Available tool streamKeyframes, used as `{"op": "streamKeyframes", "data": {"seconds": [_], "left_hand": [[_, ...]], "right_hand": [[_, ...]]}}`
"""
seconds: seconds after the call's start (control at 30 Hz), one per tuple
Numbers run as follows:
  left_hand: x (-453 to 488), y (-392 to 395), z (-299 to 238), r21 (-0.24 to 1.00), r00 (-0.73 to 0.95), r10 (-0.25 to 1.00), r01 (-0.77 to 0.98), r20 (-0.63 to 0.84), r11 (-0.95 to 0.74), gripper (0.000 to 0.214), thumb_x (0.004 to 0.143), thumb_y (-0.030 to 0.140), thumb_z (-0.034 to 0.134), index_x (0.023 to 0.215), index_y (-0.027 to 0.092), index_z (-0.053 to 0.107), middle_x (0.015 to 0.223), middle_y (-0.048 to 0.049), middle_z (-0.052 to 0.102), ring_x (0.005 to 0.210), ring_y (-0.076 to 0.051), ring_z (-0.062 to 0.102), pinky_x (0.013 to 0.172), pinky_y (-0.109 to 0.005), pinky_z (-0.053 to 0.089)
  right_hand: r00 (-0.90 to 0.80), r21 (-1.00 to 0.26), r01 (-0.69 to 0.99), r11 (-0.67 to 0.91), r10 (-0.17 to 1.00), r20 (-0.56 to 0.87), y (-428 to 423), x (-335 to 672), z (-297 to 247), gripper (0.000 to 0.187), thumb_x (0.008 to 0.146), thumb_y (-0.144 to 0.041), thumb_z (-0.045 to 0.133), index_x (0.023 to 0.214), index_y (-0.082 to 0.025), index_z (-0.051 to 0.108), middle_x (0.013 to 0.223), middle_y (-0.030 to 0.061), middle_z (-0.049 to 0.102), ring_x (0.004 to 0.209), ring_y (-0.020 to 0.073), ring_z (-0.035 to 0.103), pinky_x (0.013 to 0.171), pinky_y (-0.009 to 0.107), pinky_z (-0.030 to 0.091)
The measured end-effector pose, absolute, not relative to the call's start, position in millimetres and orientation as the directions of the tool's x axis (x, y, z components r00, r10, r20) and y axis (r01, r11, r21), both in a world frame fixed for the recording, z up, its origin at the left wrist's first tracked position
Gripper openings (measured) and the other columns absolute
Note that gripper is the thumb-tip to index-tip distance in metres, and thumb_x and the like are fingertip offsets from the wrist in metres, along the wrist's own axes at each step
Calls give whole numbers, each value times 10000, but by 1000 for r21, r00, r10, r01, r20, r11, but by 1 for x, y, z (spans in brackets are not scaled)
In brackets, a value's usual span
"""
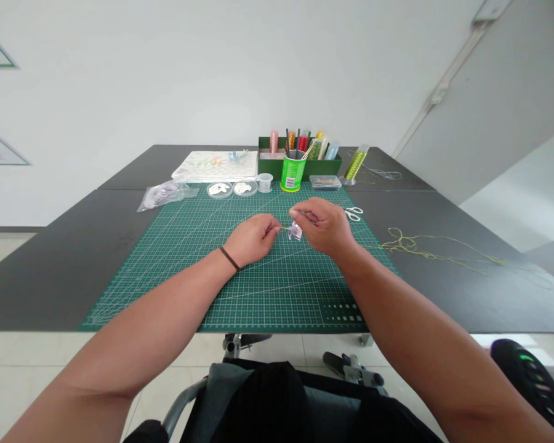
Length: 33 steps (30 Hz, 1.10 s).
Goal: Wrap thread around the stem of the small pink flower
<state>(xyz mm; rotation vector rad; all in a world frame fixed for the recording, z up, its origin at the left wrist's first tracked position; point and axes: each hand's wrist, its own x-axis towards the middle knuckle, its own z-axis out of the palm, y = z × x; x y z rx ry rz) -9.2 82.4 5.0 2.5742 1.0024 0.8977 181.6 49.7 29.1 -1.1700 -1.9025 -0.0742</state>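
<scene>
Over the green cutting mat (pixel 175 258), my left hand (pixel 255 239) is closed in a pinch on the thin yellowish stem of a small pale purple flower (pixel 296 231). The flower head points right, toward my other hand. My right hand (pixel 325 224) is closed just above and right of the flower, thumb and fingertips pressed together on what looks like a fine thread, mostly hidden by the fingers. Yellow-green thread (pixel 404 240) trails from behind the right wrist across the table in loose loops. White-handled scissors (pixel 353 213) lie beyond the right hand, their blades hidden.
At the back, a green can (pixel 293 172) with tools fronts a green box (pixel 270 167) of thread spools. Dishes of white pieces (pixel 220 189), a clear spool (pixel 264 182) and a plastic bag (pixel 164 195) lie left. A yellow-green thread cone (pixel 356 163) stands right.
</scene>
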Motion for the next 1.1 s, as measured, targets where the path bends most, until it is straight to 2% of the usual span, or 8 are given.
{"op": "streamKeyframes", "data": {"seconds": [0.5, 0.6, 0.77, 1.1], "left_hand": [[-10, 80, 7, 399, 652, 626, 485, 427, -778, 109, 899, 205, 524, 812, 187, 587, 787, -20, 648, 804, -174, 612, 729, -317, 481], [-10, 79, 8, 405, 659, 625, 480, 419, -778, 108, 898, 200, 526, 807, 185, 582, 787, -19, 646, 810, -172, 610, 742, -319, 480], [-10, 77, 9, 418, 661, 630, 478, 409, -773, 114, 904, 219, 523, 809, 184, 576, 781, -17, 636, 810, -168, 605, 753, -316, 479], [-11, 77, 8, 402, 657, 594, 441, 463, -802, 124, 908, 222, 512, 806, 184, 570, 761, -14, 626, 783, -163, 597, 733, -306, 472]], "right_hand": [[-23, -580, 699, 418, 824, 566, 59, 187, 27, 213, 832, -369, 604, 810, -198, 728, 683, 16, 628, 622, 130, 499, 622, 288, 363], [17, -631, 683, 369, 855, 518, 61, 188, 25, 224, 812, -381, 617, 803, -186, 726, 625, -4, 591, 579, 114, 462, 588, 273, 340], [49, -671, 669, 319, 882, 468, 65, 187, 23, 229, 781, -379, 631, 782, -171, 729, 508, -53, 447, 505, 88, 360, 533, 255, 284], [18, -724, 632, 276, 929, 370, 71, 190, 17, 257, 773, -410, 625, 771, -172, 720, 476, -70, 378, 486, 82, 324, 504, 251, 251]]}}
